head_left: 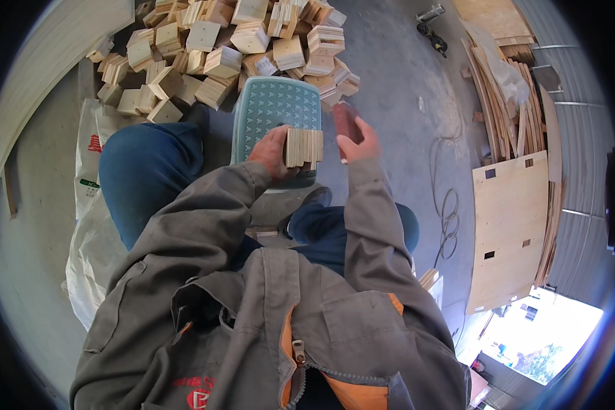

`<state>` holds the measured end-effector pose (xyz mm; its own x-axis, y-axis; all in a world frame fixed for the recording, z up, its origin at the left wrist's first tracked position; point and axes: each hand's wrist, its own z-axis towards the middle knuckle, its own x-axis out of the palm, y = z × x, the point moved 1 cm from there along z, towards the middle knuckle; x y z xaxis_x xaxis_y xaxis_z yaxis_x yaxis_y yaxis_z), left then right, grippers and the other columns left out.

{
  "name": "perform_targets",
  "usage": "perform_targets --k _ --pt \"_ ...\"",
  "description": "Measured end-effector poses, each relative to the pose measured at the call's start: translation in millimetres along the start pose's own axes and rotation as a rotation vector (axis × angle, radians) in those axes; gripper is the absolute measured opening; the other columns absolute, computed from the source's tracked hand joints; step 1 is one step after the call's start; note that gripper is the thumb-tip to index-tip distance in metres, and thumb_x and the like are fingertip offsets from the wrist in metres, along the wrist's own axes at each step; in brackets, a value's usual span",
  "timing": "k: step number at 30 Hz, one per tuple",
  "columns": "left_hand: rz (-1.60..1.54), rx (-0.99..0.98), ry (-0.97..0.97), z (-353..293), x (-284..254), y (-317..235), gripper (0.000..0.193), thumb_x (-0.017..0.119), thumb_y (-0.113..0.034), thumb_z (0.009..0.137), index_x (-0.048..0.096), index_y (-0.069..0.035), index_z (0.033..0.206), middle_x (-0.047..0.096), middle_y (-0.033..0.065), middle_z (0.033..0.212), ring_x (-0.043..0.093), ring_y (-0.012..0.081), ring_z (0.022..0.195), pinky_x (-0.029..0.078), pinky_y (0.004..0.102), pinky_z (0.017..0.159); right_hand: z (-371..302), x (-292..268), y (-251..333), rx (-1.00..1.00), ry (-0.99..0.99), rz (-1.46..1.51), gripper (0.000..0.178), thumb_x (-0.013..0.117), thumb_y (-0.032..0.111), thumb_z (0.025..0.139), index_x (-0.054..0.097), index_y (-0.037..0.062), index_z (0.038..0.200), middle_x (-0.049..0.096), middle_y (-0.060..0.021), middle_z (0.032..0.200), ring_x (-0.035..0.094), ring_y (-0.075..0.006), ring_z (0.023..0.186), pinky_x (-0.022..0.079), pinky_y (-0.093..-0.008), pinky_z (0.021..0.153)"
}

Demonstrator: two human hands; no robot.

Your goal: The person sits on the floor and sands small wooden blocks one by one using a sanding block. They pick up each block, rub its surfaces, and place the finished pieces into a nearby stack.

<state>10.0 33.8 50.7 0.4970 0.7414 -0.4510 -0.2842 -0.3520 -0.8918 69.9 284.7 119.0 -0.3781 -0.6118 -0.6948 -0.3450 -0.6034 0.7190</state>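
Note:
A layered plywood block rests over the near part of a green plastic stool. My left hand grips this block from its left side, fingers wrapped round it. To the right of the stool, apart from the block, my right hand holds a flat reddish-brown sanding block. The stool stands between my bent knees, and its top is studded with small raised marks.
A big heap of plywood blocks lies beyond the stool. Plywood sheets and boards lean along the right wall. A cable coils on the floor at right, with a power tool farther back. White sacks lie at left.

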Motion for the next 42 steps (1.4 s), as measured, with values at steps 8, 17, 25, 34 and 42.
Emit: perform_targets --k 8,17,25,34,42 --pt "-0.141 -0.037 0.129 -2.2 -6.5 2.3 0.119 0.094 -0.023 0.069 0.023 -0.001 0.162 0.051 0.0226 0.151 0.052 0.0327 0.142 0.041 0.0405 0.119 -92.7 -26.2 -65.8 0.287 -0.108 0.276 0.076 0.089 0.028 0.077 0.061 -0.0027 0.141 0.069 -0.0194 0.133 0.067 -0.0284 0.122 0.052 -0.0396 0.106" --pt "-0.165 -0.070 0.171 -0.3 -17.5 -11.9 0.104 0.096 -0.023 0.070 0.038 -0.003 0.154 0.052 0.0197 0.148 0.049 0.0325 0.143 0.046 0.0450 0.116 -91.0 -20.6 -51.2 0.262 -0.157 0.264 0.071 0.089 0.025 0.078 0.064 -0.0007 0.139 0.071 -0.0173 0.129 0.069 -0.0257 0.117 0.054 -0.0386 0.102" --pt "0.284 0.402 -0.054 -0.3 -22.0 -27.3 0.102 0.097 -0.023 0.065 0.042 -0.004 0.149 0.045 0.0200 0.155 0.043 0.0400 0.147 0.042 0.0486 0.121 -92.4 -21.1 -21.0 0.260 -0.129 0.208 0.076 0.087 0.030 0.077 0.061 -0.0012 0.142 0.069 -0.0216 0.133 0.067 -0.0316 0.123 0.052 -0.0401 0.107" --pt "0.235 0.558 0.053 -9.9 -20.8 -32.4 0.066 0.089 -0.011 0.074 0.058 -0.007 0.131 0.050 0.0237 0.150 0.050 0.0450 0.143 0.047 0.0477 0.116 -86.7 -8.9 -29.5 0.240 -0.092 0.266 0.077 0.087 0.028 0.078 0.059 -0.0028 0.143 0.067 -0.0224 0.136 0.066 -0.0333 0.124 0.051 -0.0409 0.108" --pt "-0.046 0.151 -0.036 -11.9 -20.2 -25.2 0.104 0.096 -0.020 0.069 0.039 -0.007 0.155 0.046 0.0197 0.156 0.047 0.0347 0.146 0.048 0.0446 0.115 -89.5 -8.9 -14.2 0.237 -0.079 0.210 0.075 0.087 0.028 0.077 0.061 -0.0026 0.140 0.068 -0.0219 0.134 0.067 -0.0328 0.124 0.051 -0.0402 0.108"
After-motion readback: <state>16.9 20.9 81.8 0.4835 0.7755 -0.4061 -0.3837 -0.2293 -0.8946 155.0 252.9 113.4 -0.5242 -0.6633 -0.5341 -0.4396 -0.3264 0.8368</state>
